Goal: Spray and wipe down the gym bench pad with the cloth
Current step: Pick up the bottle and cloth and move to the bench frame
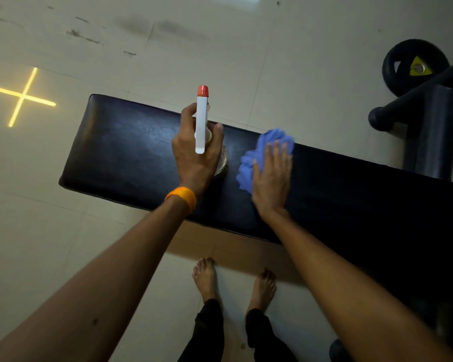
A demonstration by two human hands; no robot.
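Observation:
A long black gym bench pad [121, 150] runs from the middle left to the right edge. My left hand [194, 158], with an orange band at the wrist, grips a spray bottle [202, 121] that has a white head and a red nozzle; the nozzle points away from me over the pad. The bottle's clear body is mostly hidden under my hand. My right hand [271, 178] presses flat, fingers straight, on a crumpled blue cloth [256, 152] lying on the pad just right of the bottle.
Dark metal frame bars [429, 126] and a black weight plate with a yellow centre [413, 66] stand at the upper right. Pale tiled floor [220, 48] surrounds the bench, with a bright yellow cross of light [21, 96] at the left. My bare feet [207, 278] stand before the bench.

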